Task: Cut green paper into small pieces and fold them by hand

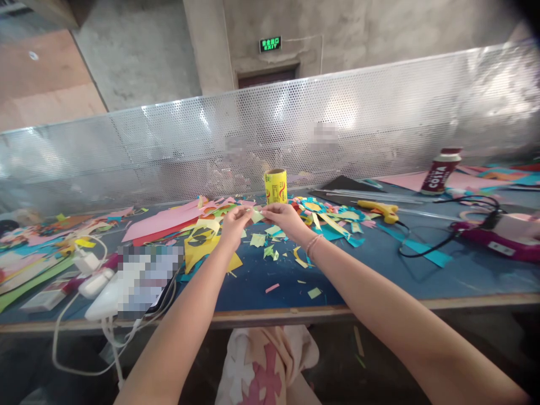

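Observation:
Between my two hands, above the blue table, is a small piece of pale green paper (pixel 257 216). My left hand (pixel 236 224) pinches its left side with closed fingers. On the right side, my right hand (pixel 286 219) grips the same piece between thumb and fingers. Just below the hands lie pale green paper scraps (pixel 258 240), some cut in leaf-like shapes. A yellow tape roll (pixel 276 186) stands upright just behind the hands. By my right wrist are strips and scraps of yellow and blue paper (pixel 327 216).
A yellow glue gun (pixel 377 210) lies at right, its black cord running toward a purple power strip (pixel 498 239). A dark red bottle (pixel 441 171) stands behind it. Pink paper sheets (pixel 162 222) and a phone (pixel 154 278) with white cables are at left. Perforated metal panel (pixel 177 152) backs the table.

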The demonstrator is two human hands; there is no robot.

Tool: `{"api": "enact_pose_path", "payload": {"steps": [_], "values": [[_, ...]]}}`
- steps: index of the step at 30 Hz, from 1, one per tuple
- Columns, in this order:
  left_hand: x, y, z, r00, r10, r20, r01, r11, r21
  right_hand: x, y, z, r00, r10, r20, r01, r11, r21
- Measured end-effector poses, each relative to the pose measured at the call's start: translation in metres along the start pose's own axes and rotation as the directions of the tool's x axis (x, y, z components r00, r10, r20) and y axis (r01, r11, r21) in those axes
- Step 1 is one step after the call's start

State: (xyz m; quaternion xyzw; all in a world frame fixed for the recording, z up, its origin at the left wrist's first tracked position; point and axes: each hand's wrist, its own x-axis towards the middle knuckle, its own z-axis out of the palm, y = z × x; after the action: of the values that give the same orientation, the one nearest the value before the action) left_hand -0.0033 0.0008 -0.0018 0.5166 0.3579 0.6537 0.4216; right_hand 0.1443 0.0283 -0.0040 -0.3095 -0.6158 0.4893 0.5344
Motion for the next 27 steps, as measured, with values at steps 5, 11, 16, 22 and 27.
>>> {"api": "enact_pose_path", "payload": {"steps": [5, 11, 16, 22, 27], "values": [[0.0015, -0.0014, -0.0009, 1.000, 0.017, 0.013, -0.017, 1.000, 0.015, -0.0017, -0.0025, -0.0007, 0.993, -0.118, 0.016, 0.119, 0.986, -0.120], [0.0025, -0.0029, -0.0014, 0.999, 0.008, 0.039, -0.007, 1.000, -0.008, -0.0042, -0.0061, 0.0000, 0.979, -0.205, 0.011, 0.204, 0.961, -0.186], [0.0008, -0.0034, -0.0013, 0.996, 0.028, 0.085, -0.029, 0.999, 0.014, -0.0034, -0.0049, 0.0006, 0.978, -0.206, 0.000, 0.202, 0.959, -0.196], [0.0008, -0.0050, -0.0009, 0.992, 0.092, 0.089, -0.101, 0.988, 0.112, -0.0061, -0.0073, 0.0038, 0.980, -0.198, 0.022, 0.198, 0.954, -0.227], [0.0006, -0.0029, -0.0006, 0.991, 0.097, 0.089, -0.110, 0.982, 0.152, -0.0091, -0.0095, 0.0054, 0.982, -0.187, 0.022, 0.188, 0.969, -0.158]]}}
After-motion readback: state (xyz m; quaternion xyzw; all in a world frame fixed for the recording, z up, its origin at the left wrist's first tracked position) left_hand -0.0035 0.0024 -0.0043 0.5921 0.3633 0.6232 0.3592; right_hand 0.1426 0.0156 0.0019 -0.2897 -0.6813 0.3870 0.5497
